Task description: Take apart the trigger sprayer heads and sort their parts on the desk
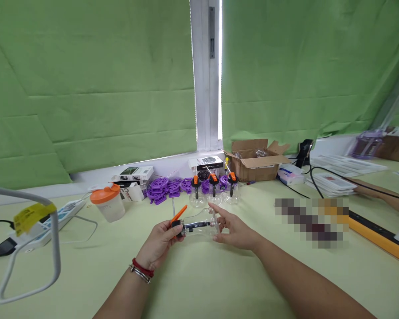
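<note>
A clear bottle (204, 223) with a flared base lies sideways between my hands, just above the table. Its black and orange top has an orange lever and a thin metal spout, and a dark tube shows inside. My left hand (161, 241) is closed round this top. At the other end, my right hand (234, 228) holds the base between thumb and fingers. Behind them, three similar bottles (213, 188) stand upright in a row.
Purple plastic parts (159, 188) are heaped behind my hands. An orange-lidded cup (108, 204) and a power strip (58, 221) are on the left. To the right are an open cardboard box (259, 170), paper stacks (330, 184), cables and another person's arm (384, 197).
</note>
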Tool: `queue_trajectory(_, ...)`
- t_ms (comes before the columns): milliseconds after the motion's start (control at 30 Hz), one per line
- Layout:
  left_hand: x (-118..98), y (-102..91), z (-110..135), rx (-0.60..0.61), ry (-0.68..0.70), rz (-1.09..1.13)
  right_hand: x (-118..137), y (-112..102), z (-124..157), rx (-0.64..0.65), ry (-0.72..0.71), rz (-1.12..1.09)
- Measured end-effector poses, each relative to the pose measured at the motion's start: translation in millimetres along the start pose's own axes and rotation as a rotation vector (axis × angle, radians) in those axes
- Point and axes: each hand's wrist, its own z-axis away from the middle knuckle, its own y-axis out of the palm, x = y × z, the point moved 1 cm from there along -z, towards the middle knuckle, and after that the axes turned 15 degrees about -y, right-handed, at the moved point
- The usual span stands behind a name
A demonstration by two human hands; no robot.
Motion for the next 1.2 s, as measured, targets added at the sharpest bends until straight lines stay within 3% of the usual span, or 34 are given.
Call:
queue_trajectory(467,-4,9.9,6,-0.044,0.052,-0.124,0,4,-3,-0.046,0.283,-0.233)
queue_trajectory(767,0,13.0,5,-0.076,0.099,-0.191,-19,10,0,-0.065,0.486,-0.255)
queue_trajectory(933,0,8.7,3,-0.081,0.071,-0.102,-9,8,-2,-0.047,0.424,-0.205)
queue_trajectory(1033,-2,5.9,3,-0.090,0.031,-0.049,1,6,-2,-0.089,0.303,-0.170)
queue_trajectory(1200,-3,2.6,2,-0.079,0.004,-0.008,9,6,-1,-0.033,0.082,-0.092)
